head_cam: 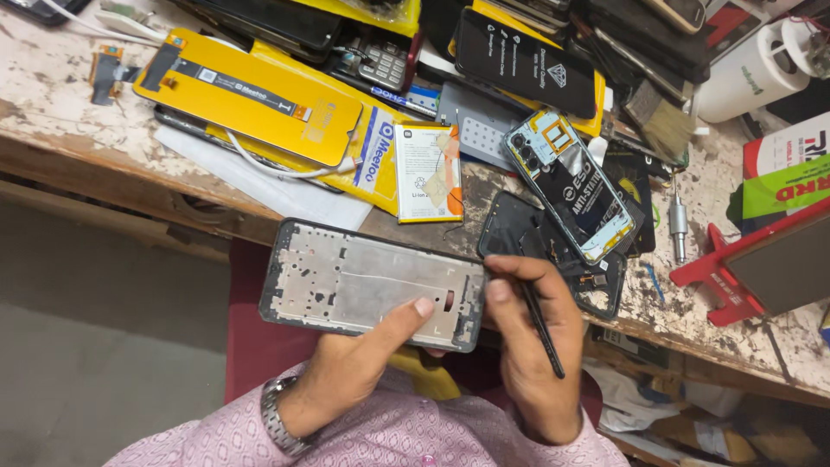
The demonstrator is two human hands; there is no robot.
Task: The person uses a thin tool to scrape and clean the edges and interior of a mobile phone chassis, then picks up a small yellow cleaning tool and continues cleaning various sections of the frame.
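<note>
the left hand [359,363] grips a stripped grey phone middle frame [372,285] from below, its thumb pressed flat on the bare metal plate near the frame's 4 o'clock corner, the other fingers hidden under it. the frame lies level, held just off the near edge of the worn workbench [52,95], above a dark red seat. the right hand [532,342] is closed round a thin black tool [540,327], its tip at the frame's 3 o'clock edge; whether it touches is unclear. at 12 o'clock from the frame a white-and-orange phone battery [428,173] lies on the bench. at 1 o'clock sits an opened phone [566,186] with its insides showing. at 10 o'clock lies a yellow-backed display panel [251,95]. a metal wristwatch [277,415] circles the left wrist.
</note>
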